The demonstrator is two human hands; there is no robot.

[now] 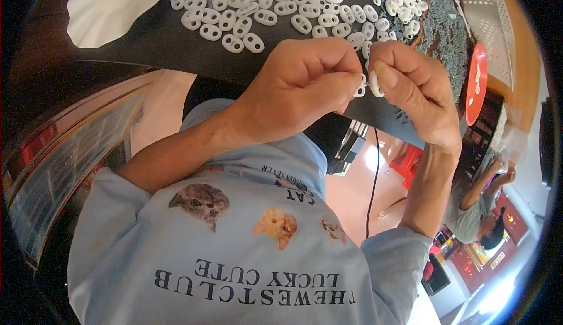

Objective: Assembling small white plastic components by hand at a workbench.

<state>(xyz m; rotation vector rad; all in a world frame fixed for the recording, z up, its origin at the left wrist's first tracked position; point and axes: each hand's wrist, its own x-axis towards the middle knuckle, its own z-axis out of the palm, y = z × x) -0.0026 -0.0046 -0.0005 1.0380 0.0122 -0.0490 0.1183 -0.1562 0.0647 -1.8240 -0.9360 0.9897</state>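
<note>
Cloth (111, 5): white, far left on the dark table (170, 46); leave it.
Loose pieces (258, 2): white two-hole ovals, heaped beyond your knuckles.
Left hand (299, 87): pinched shut on something tiny; what, you cannot tell. Keep it steady.
Right hand (410, 87): thumb and finger clamp one white piece (375, 84) at the table edge; hold it square.
Springs (446, 31): grey pile, far right.
</note>
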